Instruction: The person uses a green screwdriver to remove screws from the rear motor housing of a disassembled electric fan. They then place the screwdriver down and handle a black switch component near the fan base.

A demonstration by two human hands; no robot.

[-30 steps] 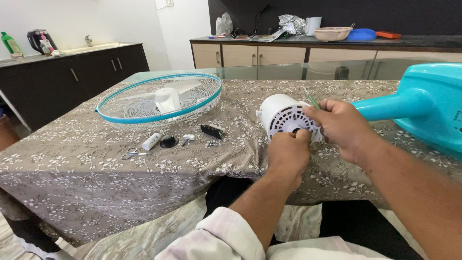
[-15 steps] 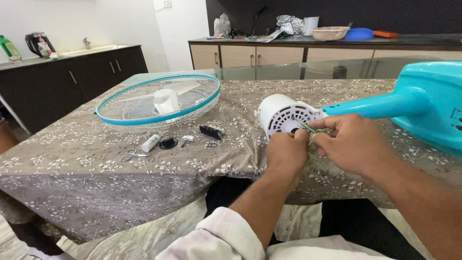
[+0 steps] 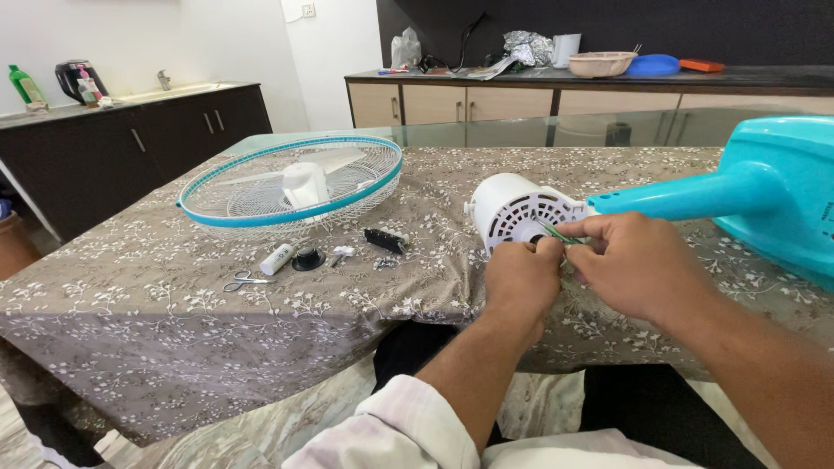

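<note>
In the head view, the left hand and the right hand met at the front edge of the table, just before the white motor housing of a dismantled pedestal fan. Both hands' fingers were pinched together on a thin green tool, possibly a small screwdriver, whose tip pointed up and left against the vented rear face of the housing. The left fist was curled tight below the tool; the right hand's fingertips gripped it from the right side. The housing lay on its side near the front edge, toward the table's right half, joined to the turquoise fan stand, which stretched off toward the right edge.

On the floral grey tablecloth, toward the far left part of the table, lay the fan guard, a white wire grille with a turquoise rim, with the translucent blades inside it. Just in front of the guard sat loose parts in a row: small scissors nearest the left, a white cylindrical piece, a black round knob, a small white fitting and a black oblong part. They lay well apart from the hands.
</note>
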